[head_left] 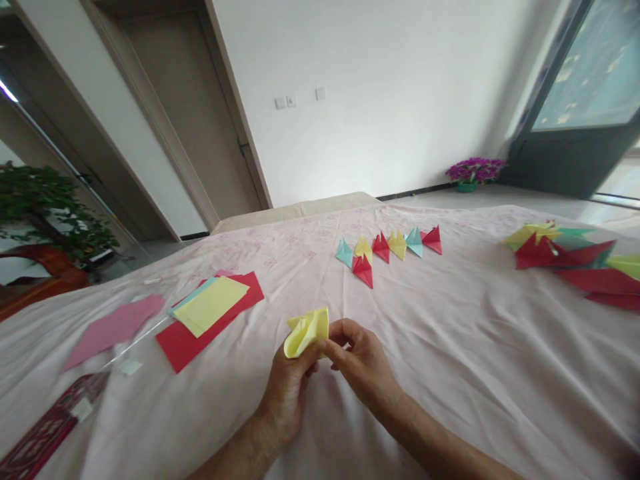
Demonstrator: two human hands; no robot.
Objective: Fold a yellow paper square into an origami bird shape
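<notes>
A half-folded piece of yellow origami paper is held up between my hands over the cloth. My left hand grips it from below, its thumb at the paper's lower edge and the other fingers mostly hidden. With thumb and forefinger my right hand pinches the paper's right lower corner. The yellow sheet curls open on its left side and stands in a flat flap on the right. Beyond my hands, small folded paper pieces in blue, yellow and red stand in a row, with a red folded piece in front of them.
Yellow, blue and red paper sheets lie stacked at the left, beside pink paper and a red package. Larger folded paper shapes are heaped at the right. The pale patterned cloth is wrinkled.
</notes>
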